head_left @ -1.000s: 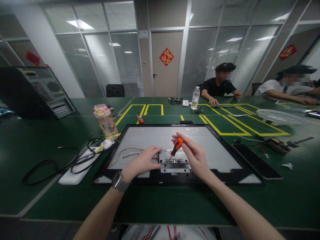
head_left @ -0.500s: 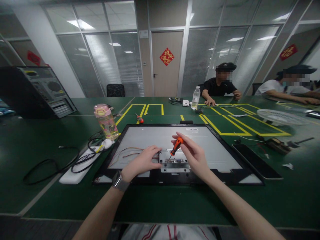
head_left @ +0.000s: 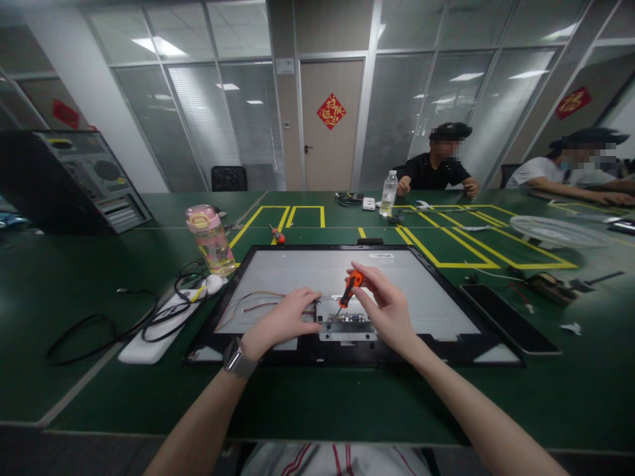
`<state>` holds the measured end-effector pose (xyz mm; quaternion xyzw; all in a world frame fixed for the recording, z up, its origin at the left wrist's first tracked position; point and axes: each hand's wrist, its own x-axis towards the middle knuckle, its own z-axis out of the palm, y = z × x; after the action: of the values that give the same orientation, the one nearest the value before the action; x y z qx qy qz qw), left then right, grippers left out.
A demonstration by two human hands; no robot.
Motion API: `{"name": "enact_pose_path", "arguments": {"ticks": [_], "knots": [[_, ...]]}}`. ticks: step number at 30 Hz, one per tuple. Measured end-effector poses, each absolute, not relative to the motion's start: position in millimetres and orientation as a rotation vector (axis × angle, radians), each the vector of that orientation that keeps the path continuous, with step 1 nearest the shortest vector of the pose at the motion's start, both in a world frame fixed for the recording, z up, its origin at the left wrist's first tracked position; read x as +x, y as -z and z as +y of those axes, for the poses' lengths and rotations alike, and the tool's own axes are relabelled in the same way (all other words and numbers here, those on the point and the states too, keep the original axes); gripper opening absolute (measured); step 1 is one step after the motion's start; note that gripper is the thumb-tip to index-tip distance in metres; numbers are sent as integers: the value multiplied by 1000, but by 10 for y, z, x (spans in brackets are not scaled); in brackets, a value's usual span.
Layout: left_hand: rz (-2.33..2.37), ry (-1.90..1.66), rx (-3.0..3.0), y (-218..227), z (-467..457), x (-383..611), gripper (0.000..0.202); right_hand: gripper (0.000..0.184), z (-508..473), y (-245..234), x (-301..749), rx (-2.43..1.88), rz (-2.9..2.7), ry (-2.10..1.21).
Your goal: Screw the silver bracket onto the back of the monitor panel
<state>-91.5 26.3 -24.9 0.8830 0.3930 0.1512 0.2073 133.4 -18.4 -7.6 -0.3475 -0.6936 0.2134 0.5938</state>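
Note:
My right hand (head_left: 389,304) is closed on a screwdriver (head_left: 351,289) with an orange and black handle. The screwdriver leans, its thin shaft reaching down to the lower left of a metal bracket (head_left: 344,309). My left hand (head_left: 288,317), a watch on its wrist, rests at the bracket's left side, with thumb and fingers apart and touching its edge. Beneath both hands a display panel (head_left: 297,268) with a black frame lies flat, its grey back up. Thin wires (head_left: 258,295) run from near the bracket across the panel's left part. Whether the tip sits in a screw is too small to tell.
Left of the panel are a pink-lidded bottle (head_left: 211,244), a white power strip (head_left: 149,340) with black cables, and a computer case (head_left: 74,182). A small red screwdriver (head_left: 278,235) lies beyond. A dark phone-like slab (head_left: 510,320) lies right. Two people sit across the table.
My hands and the screwdriver hold nearly the same place; the handle has shifted very slightly. Across the table, a person's hand has lifted back off the tabletop, uncovering a pale object.

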Motion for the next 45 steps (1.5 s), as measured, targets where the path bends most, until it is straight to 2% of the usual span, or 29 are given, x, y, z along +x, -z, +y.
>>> {"name": "enact_pose_path", "arguments": {"ticks": [7,10,14,17,19,26,31,34,40,45], "knots": [[1087,-420,2475,261,270,-911,60,36,-169,69,1327,-824,-1621,-491],[1093,-416,2477,262,278,-911,59,28,-164,43,1323,-749,-1552,-558],[1081,-419,2479,258,283,-915,60,12,-143,16,1353,-678,-1459,-857],[1080,-409,2471,245,277,-911,61,20,-143,1,1373,-604,-1442,-1153],[1082,-406,2457,238,275,-908,61,25,-149,-1,1365,-564,-1421,-1239],[1077,-421,2455,263,294,-911,62,8,-131,58,1303,-546,-1363,-1051],[1085,-417,2445,242,277,-903,61,19,-187,5,1285,-553,-1367,-1189],[1082,-415,2449,228,270,-898,61,19,-215,-32,1258,-493,-1313,-1254],[1074,-431,2466,247,283,-903,60,11,-142,29,1277,-534,-1274,-1119],[1075,-424,2473,243,276,-906,59,15,-95,62,1326,-578,-1266,-1113]]}}
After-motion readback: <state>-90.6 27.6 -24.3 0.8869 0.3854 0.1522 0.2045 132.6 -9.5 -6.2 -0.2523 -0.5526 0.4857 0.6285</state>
